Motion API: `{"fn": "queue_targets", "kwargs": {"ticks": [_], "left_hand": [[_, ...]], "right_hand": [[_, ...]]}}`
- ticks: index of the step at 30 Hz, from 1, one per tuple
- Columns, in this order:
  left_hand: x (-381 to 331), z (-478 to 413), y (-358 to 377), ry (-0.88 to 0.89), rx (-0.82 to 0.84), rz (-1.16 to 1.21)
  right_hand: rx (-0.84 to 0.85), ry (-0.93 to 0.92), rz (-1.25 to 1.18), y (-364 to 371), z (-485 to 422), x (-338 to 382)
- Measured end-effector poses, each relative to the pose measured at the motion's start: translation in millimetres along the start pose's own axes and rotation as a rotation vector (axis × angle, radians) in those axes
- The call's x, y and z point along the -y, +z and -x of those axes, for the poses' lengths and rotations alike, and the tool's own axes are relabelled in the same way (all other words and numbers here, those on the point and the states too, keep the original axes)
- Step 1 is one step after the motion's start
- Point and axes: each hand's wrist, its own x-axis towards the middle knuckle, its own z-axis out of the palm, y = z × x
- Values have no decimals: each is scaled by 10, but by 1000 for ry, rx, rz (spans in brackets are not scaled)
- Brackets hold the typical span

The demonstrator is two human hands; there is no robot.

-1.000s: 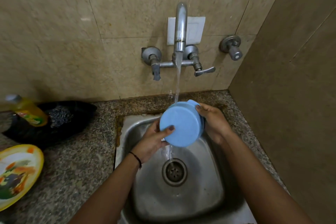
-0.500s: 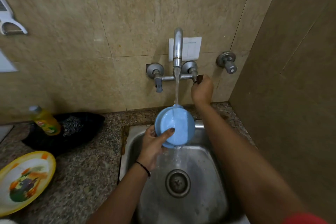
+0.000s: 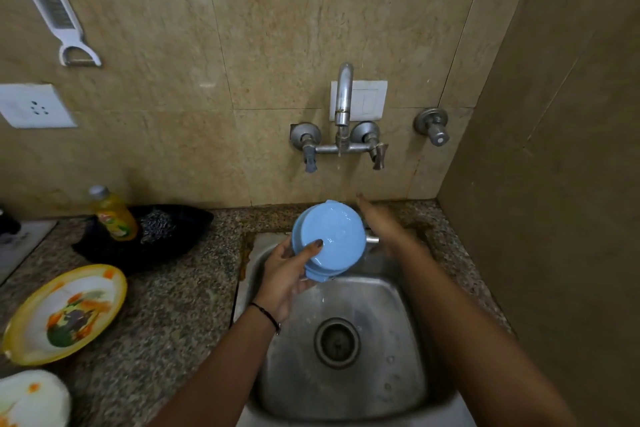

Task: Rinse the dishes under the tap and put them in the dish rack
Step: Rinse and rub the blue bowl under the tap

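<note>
My left hand (image 3: 284, 274) grips a wet blue bowl (image 3: 330, 239) by its lower left rim and holds it tilted above the back of the steel sink (image 3: 398, 291). The wall tap (image 3: 343, 107) stands above it, and only a few drops fall from its spout. My right hand (image 3: 377, 218) is blurred, open and empty, just right of the bowl and below the tap's right handle (image 3: 378, 154).
A yellow-rimmed plate (image 3: 65, 312) lies on the granite counter (image 3: 166, 315) left of the sink, with a white dish (image 3: 31, 399) at the bottom left. Behind them a black tray (image 3: 187, 229) carries a soap bottle (image 3: 112, 213) and a steel scrubber (image 3: 157, 225). A wall stands close on the right.
My right hand left the tap's right handle and dropped beside the bowl. The stream of water stopped. The view tilted upward.
</note>
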Motion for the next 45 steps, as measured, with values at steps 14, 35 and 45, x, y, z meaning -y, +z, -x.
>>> {"fn": "queue_targets", "kwargs": {"ticks": [14,35,45], "left_hand": [[560,518,-325,-248,119,-149],[-324,789,-574,217,-98,239],[-2108,1612,-2741,540,-344,107]], "right_hand": [[302,197,-381,45,727,-1251],[308,-147,-554,918,1147,-263],[654,-320,-261,3092,1366,1432]]}}
